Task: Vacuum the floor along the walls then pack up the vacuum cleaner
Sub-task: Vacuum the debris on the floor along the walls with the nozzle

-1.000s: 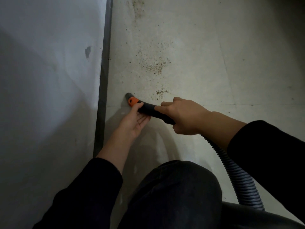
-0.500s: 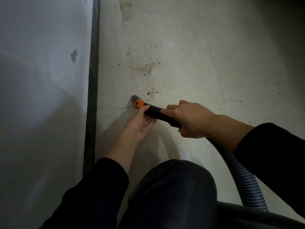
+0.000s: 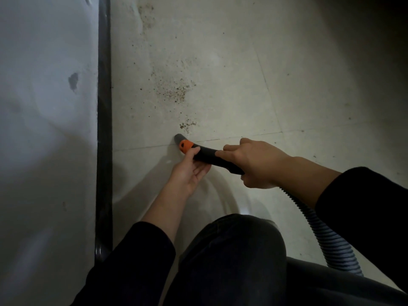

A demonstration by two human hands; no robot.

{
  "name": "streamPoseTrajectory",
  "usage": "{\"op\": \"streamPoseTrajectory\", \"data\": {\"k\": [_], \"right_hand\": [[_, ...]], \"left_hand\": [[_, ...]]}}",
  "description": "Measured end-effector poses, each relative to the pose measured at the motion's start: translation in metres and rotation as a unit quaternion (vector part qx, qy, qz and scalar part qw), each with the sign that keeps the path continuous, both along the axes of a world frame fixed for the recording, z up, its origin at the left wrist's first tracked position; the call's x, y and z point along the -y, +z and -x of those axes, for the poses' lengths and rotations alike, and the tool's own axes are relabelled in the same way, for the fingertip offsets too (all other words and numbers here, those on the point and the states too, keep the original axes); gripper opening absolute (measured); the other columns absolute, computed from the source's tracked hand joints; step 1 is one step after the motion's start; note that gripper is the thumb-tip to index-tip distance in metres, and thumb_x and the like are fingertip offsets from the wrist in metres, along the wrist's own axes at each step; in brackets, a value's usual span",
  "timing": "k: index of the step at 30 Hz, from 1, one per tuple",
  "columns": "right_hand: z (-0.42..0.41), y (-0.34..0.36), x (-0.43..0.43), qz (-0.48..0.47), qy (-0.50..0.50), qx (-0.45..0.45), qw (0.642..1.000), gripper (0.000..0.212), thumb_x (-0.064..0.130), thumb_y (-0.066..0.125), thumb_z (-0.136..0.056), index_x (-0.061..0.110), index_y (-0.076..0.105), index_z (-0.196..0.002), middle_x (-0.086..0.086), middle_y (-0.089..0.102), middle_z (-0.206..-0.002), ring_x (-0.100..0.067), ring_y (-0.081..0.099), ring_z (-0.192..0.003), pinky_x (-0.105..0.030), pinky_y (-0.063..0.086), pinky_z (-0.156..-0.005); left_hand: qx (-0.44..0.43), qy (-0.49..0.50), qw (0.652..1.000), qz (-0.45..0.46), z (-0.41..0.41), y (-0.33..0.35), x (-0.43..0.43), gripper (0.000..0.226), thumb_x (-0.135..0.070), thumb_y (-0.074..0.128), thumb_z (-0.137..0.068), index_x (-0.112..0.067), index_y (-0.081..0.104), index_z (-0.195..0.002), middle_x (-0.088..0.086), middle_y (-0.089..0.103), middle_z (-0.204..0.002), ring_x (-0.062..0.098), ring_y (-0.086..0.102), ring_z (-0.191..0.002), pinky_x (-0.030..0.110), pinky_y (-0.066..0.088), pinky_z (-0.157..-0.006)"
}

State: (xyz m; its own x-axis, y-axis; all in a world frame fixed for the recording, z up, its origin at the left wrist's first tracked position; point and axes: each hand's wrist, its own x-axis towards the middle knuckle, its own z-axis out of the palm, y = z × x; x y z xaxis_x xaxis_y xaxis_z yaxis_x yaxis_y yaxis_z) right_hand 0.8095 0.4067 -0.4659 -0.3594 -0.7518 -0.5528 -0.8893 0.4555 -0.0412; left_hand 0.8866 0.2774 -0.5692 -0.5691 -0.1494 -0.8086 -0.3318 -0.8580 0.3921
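- Pale tiled floor [image 3: 287, 85]: runs right of the black skirting strip [image 3: 103, 107].
- Grey ribbed hose [image 3: 326, 235]: well right of the strip; keep it slack.
- Black nozzle with orange collar [image 3: 205, 156]: right of the strip, tip on the floor. My right hand [image 3: 258, 164] wraps it and my left hand [image 3: 189, 171] pinches it by the collar.
- Brown crumbs [image 3: 186, 125]: just beyond the tip. Ease forward with the mouth flat.
- No bin contents visible.

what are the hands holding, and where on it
The vacuum nozzle: right hand grips its black rear end, left hand holds it behind the orange collar.
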Motion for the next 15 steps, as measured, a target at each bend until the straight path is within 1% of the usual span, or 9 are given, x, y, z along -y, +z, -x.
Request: {"op": "streamPoseTrajectory", "data": {"k": [2, 6, 10, 13, 15], "right_hand": [[0.001, 0.001, -0.006, -0.004, -0.008, -0.002, 1.000, 0.055, 0.010, 0.053, -0.086, 0.024, 0.039, -0.138, 0.003, 0.052, -0.113, -0.021, 0.045, -0.091, -0.029, 0.034, -0.064], [0.003, 0.005, -0.014, -0.013, -0.019, -0.008, 1.000, 0.056, 0.011, 0.053, -0.086, 0.024, 0.038, -0.138, 0.003, 0.051, -0.112, -0.021, 0.045, -0.092, -0.029, 0.033, -0.061], [0.006, 0.006, -0.018, -0.017, -0.028, -0.012, 0.999, 0.056, 0.011, 0.053, -0.087, 0.023, 0.037, -0.139, 0.003, 0.051, -0.112, -0.020, 0.043, -0.090, -0.025, 0.025, -0.053], [0.010, 0.006, -0.021, -0.022, -0.037, -0.015, 0.999, 0.053, 0.011, 0.054, -0.086, 0.022, 0.040, -0.136, 0.002, 0.051, -0.109, -0.021, 0.045, -0.090, -0.028, 0.032, -0.060], [0.012, 0.007, -0.025, -0.028, -0.048, -0.014, 0.998, 0.051, 0.011, 0.053, -0.086, 0.022, 0.041, -0.134, 0.002, 0.051, -0.108, -0.021, 0.045, -0.090, -0.030, 0.035, -0.063]], "left_hand": [[-0.002, -0.011, 1.000, -0.004, 0.004, 0.001, -0.005, 0.016, -0.021, 0.057, -0.097, -0.005, 0.059, -0.101, 0.014, 0.067, -0.101, 0.018, 0.065, -0.092, 0.023, 0.055, -0.069], [0.001, -0.030, 1.000, -0.004, 0.010, 0.001, -0.012, 0.016, -0.021, 0.058, -0.096, -0.006, 0.059, -0.100, 0.014, 0.067, -0.101, 0.018, 0.066, -0.093, 0.022, 0.055, -0.067], [-0.001, -0.036, 0.999, -0.007, 0.018, 0.003, -0.015, 0.015, -0.020, 0.058, -0.096, -0.005, 0.058, -0.097, 0.014, 0.066, -0.098, 0.018, 0.065, -0.091, 0.023, 0.054, -0.068], [-0.008, -0.045, 0.999, -0.015, 0.025, 0.003, -0.018, 0.017, -0.021, 0.058, -0.096, -0.005, 0.059, -0.101, 0.014, 0.067, -0.099, 0.017, 0.066, -0.091, 0.022, 0.056, -0.068], [-0.009, -0.054, 0.998, -0.016, 0.030, 0.002, -0.022, 0.020, -0.021, 0.059, -0.096, -0.003, 0.059, -0.106, 0.013, 0.068, -0.099, 0.016, 0.067, -0.089, 0.020, 0.057, -0.064]]}}
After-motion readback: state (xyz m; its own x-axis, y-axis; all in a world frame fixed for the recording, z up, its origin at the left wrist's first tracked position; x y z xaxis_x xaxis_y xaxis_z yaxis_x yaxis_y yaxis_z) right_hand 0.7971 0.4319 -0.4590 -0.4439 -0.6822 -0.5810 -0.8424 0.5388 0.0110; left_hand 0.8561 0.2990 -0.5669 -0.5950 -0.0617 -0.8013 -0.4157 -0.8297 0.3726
